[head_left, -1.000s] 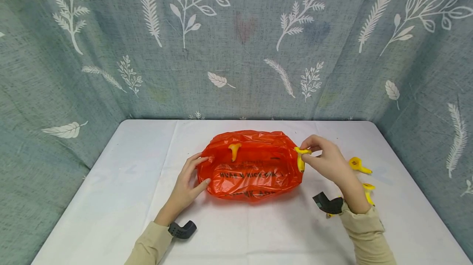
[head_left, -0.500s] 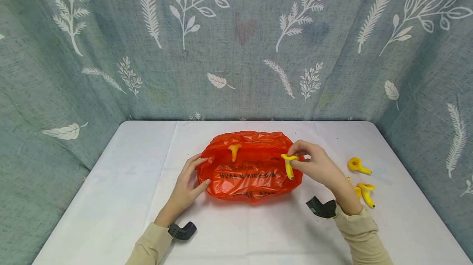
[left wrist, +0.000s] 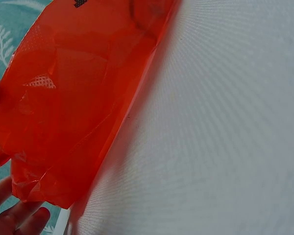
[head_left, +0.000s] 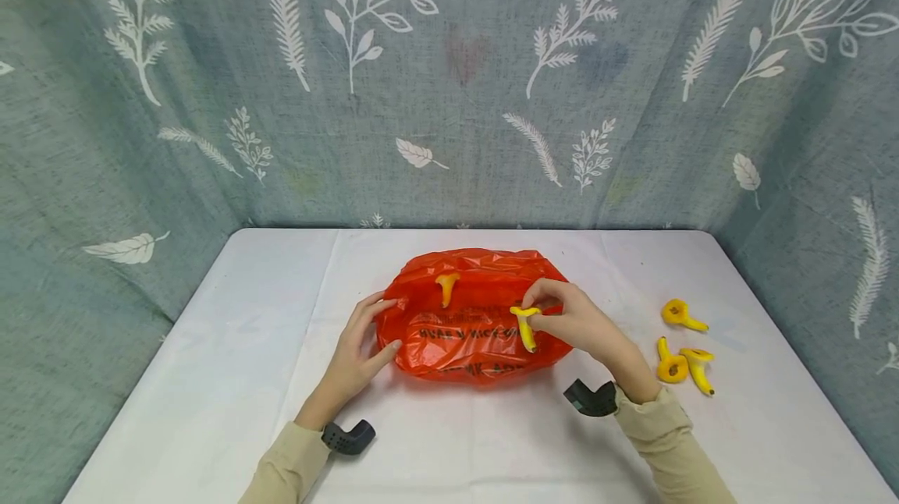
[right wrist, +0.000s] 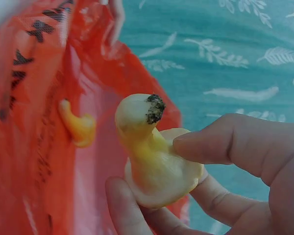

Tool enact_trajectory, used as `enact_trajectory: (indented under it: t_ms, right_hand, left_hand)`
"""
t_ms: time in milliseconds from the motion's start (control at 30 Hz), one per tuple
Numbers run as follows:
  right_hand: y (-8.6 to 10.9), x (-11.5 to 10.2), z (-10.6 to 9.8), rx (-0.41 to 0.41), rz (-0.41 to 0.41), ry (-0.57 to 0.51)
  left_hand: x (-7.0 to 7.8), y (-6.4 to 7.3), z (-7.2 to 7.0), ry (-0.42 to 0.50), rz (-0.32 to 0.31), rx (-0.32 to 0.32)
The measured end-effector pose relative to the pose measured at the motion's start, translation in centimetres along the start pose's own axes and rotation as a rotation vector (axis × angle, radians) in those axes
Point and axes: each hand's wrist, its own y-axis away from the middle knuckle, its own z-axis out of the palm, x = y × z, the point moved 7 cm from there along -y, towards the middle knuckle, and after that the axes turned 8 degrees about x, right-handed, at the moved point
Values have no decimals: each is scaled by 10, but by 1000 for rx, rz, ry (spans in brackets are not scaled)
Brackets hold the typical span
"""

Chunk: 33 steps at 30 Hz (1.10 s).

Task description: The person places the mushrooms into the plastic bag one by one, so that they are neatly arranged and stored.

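Note:
A red plastic bag (head_left: 463, 360) with dark lettering lies with its mouth spread in the middle of the table. My left hand (head_left: 356, 352) holds its left edge, fingers and thumb apart; in the left wrist view some fingers are partly hidden by the film of the bag (left wrist: 73, 107). Over the bag's right part, my right hand (head_left: 576, 324) pinches a yellow chanterelle mushroom (head_left: 524, 327) by its cap, stem downward in the head view. The right wrist view shows that mushroom (right wrist: 159, 171) close up, with a dark stem end. A second chanterelle (head_left: 446, 285) lies within the bag.
To the right, several more chanterelles (head_left: 676, 312) lie loose on the white-covered table (head_left: 449, 441), two of them side by side nearer the front. A grey-green curtain (head_left: 449, 137) with white leaf prints hangs behind the table and along both sides.
My right hand has moved leftward and a little nearer me with its chanterelle, from the bag's right edge to over the bag. My left hand stays put.

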Motion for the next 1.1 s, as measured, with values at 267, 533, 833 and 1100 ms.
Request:
enact_trajectory:
  t_ms: [267, 533, 833, 1100]
  right_hand:
    - [-13, 7, 23, -37, 33, 6]
    - [-25, 8, 34, -58, 98, -44]
    - [-39, 10, 41, -19, 202, -129]
    - [-51, 17, 47, 47, 312, -233]
  left_hand:
    - [-3, 2, 0, -14, -11, -1]
    - [-5, 1, 1, 3, -7, -2]
    - [-3, 0, 1, 14, -4, 1]
    - [-2, -1, 1, 9, 6, 0]
